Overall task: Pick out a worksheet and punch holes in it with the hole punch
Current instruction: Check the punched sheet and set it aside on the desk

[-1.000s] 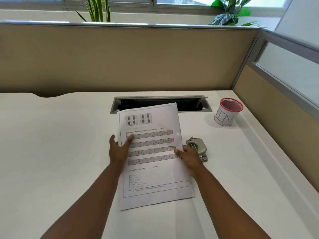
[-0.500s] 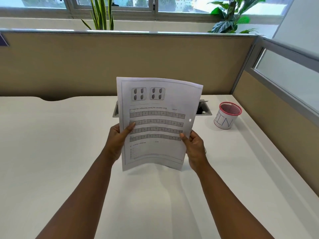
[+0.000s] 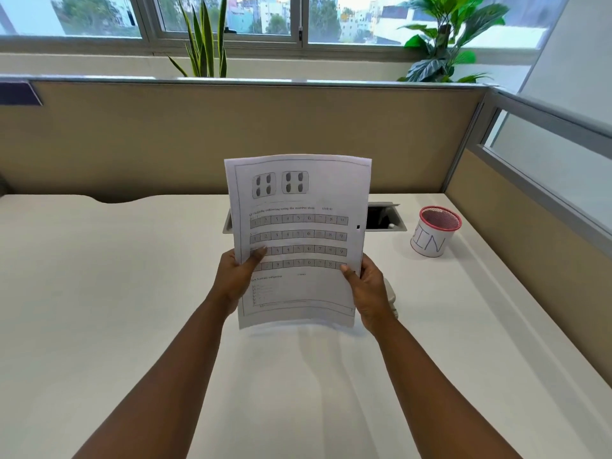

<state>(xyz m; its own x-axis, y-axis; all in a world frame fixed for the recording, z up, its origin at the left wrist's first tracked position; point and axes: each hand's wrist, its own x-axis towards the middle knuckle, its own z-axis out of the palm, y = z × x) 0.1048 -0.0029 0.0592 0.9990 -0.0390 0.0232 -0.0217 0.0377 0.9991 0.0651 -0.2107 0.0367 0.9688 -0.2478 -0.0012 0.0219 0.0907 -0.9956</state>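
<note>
The white surface fills most of my view, backed by a tan partition with a window and two leafy plants beyond it. A rectangular cable cutout is set into the surface towards the back, and most of it is hidden behind the paper. I have the worksheet lifted clear of the surface and held nearly upright, facing me, its top edge bowed slightly and its lower edge hanging above the white top. The print shows two boxed pictures of four dark ovals each, four rows of numbered strips and some small lines of text lower down that I cannot read. A small dark punched hole sits near the sheet's right margin, about halfway up. My left hand is closed on the sheet's left edge, thumb across the front on the third number row and fingers behind. My right hand is closed on the right edge lower down, thumb pressed on the front beside the fourth row. To the right, well apart from the sheet, stands a red-rimmed mesh pen cup wrapped in white paper lettered "BIN". Just behind my right hand, a sliver of the pale hole punch shows, resting on the surface, mostly covered by the hand and the paper.
</note>
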